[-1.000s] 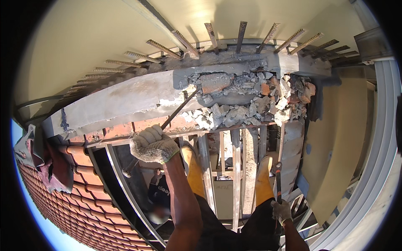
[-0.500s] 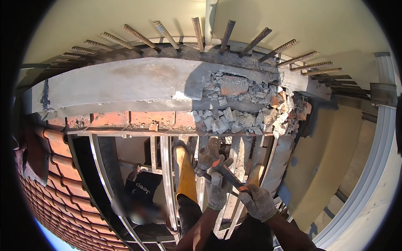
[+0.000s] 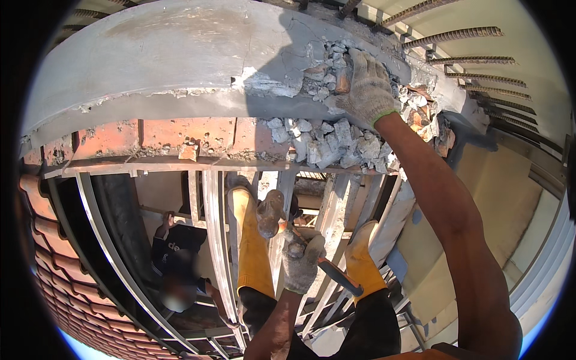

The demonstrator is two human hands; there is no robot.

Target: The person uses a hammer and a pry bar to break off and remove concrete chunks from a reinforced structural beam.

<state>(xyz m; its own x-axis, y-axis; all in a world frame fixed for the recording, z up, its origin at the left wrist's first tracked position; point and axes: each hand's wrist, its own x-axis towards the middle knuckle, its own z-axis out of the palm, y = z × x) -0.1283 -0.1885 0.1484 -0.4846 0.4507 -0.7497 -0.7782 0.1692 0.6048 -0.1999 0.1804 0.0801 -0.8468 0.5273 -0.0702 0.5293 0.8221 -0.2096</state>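
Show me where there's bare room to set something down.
The grey concrete beam, left of the broken section, looks bare, slope unclear. The terracotta tiles below have patches between crumbs. It's crowded at the rubble around the right hand.

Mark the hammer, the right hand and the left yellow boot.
Hammer (image 3: 270, 215): head camera, on its dusty striking end.
Right hand (image 3: 368, 87): head camera, on the back of the glove.
Left yellow boot (image 3: 254, 257): head camera, on the shaft.

A brick (image 3: 343, 80) under the right grip (image 3: 369, 87) is partly hidden. Left of the left grip (image 3: 302, 264), a co-worker's head (image 3: 179, 291) is blurred.
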